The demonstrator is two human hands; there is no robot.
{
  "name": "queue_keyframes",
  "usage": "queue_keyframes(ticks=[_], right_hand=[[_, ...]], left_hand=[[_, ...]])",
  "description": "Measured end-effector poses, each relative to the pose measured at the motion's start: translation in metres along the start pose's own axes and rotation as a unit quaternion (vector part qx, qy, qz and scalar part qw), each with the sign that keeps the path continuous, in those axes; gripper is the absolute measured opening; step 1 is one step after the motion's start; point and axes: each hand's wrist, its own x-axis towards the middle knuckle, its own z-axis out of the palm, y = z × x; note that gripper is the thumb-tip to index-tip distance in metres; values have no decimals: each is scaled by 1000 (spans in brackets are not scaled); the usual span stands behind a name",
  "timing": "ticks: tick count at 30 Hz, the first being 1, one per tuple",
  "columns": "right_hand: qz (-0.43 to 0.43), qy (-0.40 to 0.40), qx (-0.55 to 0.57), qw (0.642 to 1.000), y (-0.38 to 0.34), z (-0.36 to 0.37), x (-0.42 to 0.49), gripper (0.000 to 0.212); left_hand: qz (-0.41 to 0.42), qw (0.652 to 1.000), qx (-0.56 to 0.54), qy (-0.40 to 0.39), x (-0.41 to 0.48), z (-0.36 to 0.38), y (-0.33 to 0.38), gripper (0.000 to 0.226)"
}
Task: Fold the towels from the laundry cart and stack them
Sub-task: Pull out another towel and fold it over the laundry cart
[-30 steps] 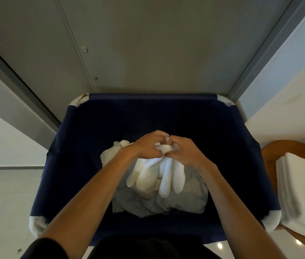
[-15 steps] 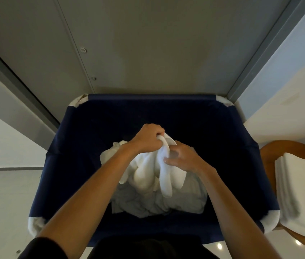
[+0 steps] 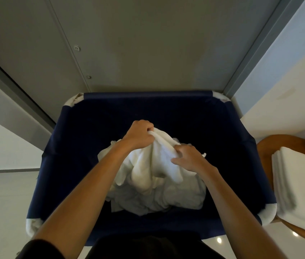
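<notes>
Over the cart [image 3: 148,95] and its pile [image 3: 166,200], one towel [image 3: 159,159] hangs bunched from two hands.

Navy cloth walls hold the crumpled white pile on the cart's bottom, and a folded stack [image 3: 301,184] lies just outside, to the right. The towel's lower folds touch the pile. The left hand [image 3: 138,136] grips its top edge with curled fingers, and the right hand [image 3: 189,157] pinches a fold lower down. It looks soft, light and limp, likely to snag its neighbours. It is best taken by two hem corners so it drops open.
</notes>
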Motion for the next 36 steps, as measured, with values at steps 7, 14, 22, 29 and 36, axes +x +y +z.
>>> queue_keyframes(ticks=[7,14,22,29,36], right_hand=[[-6,72,4,997,5,0,-3,23],[-26,98,3,995,3,-6,-2,21],[-49,157,53,985,2,-13,-6,48],[-64,137,162,975,-6,-15,-14,23],[-51,145,164,974,5,-19,-28,10]], left_hand=[[-6,998,46,-40,5,3,-3,11],[-26,989,103,-99,5,10,-7,20],[-27,984,103,-140,5,23,-4,12],[49,982,83,-159,-1,41,9,10],[50,996,10,-70,4,47,18,18]])
